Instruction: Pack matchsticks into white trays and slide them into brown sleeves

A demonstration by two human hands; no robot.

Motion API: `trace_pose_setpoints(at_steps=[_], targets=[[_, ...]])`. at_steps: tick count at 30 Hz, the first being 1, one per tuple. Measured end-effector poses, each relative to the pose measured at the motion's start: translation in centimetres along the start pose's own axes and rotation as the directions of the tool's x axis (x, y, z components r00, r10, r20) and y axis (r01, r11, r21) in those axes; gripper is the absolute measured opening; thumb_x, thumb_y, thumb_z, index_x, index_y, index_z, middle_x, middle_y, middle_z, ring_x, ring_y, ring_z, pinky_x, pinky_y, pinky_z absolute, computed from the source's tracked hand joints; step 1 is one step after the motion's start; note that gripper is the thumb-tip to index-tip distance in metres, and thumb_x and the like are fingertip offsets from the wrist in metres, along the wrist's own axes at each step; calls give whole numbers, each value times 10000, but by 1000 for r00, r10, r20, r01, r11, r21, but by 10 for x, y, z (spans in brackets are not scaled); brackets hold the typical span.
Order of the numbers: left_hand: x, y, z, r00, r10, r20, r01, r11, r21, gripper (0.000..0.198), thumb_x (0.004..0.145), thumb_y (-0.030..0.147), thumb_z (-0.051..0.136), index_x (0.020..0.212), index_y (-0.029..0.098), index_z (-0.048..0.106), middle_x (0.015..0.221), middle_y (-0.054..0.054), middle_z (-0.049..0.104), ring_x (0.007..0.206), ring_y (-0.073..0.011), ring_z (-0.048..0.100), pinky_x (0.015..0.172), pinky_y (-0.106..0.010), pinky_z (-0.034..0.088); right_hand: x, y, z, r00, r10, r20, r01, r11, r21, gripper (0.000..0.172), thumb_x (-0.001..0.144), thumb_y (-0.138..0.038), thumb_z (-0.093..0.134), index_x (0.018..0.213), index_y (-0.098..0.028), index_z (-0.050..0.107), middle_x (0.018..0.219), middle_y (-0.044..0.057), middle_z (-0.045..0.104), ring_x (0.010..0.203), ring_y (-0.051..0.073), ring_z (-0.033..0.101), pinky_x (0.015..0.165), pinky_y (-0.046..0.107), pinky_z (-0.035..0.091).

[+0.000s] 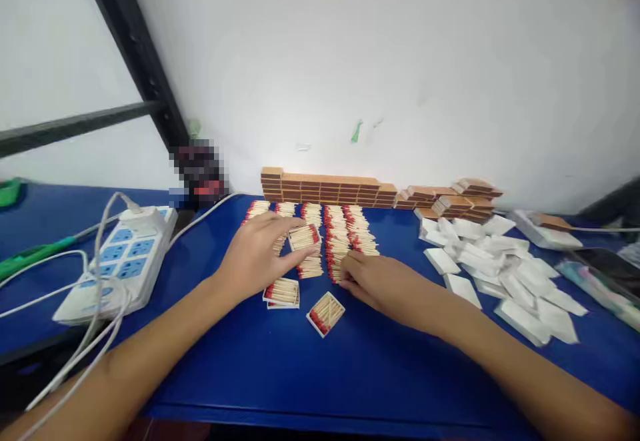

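Between the thumb and fingers of my left hand (260,251) is a white matchbox tray (305,236) filled with red-tipped matches. My right hand (373,281) has its fingers curled down at the near end of a row of loose matches (337,241); what its fingertips hold, if anything, is hidden. Several rows of matches lie side by side, partly covered by my left hand. Below that hand sit stacked filled trays (282,293). Another filled tray (326,314) lies tilted on the blue table (320,374), nearer to me.
Brown matchbox sleeves (330,189) are stacked along the wall, with more sleeves (457,200) at the right. A heap of white trays (505,268) lies on the right. At the left are a power strip (125,261) and loose white cables (100,334), one crossing my left forearm.
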State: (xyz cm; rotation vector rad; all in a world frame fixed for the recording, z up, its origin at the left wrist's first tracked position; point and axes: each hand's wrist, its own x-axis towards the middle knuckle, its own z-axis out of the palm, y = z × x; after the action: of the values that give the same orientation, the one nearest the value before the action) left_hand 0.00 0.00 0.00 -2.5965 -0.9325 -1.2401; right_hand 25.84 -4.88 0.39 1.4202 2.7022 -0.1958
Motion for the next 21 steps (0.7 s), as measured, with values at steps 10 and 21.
trace_pose_setpoints(at_steps=[10,21], targets=[[1,1,4,1000,-21,8,21,999,-29,367,900,444,810,1134,169,751,1033,-84,803,955,-251,755,878,-403,614,3,4,5,988,46,-149,-57,996,-70,130,1086,-282,535,1032,-175,585,1009,65,705,803,214,675,616,331,340],[1,1,4,998,-31,46,33,999,-35,380,912,468,791,1149,175,741,1057,-83,800,973,-255,754,882,-407,613,-21,-13,-15,971,-210,-116,240,873,424,183,986,-192,610,1137,-257,689,1049,15,616,811,133,594,711,272,447]])
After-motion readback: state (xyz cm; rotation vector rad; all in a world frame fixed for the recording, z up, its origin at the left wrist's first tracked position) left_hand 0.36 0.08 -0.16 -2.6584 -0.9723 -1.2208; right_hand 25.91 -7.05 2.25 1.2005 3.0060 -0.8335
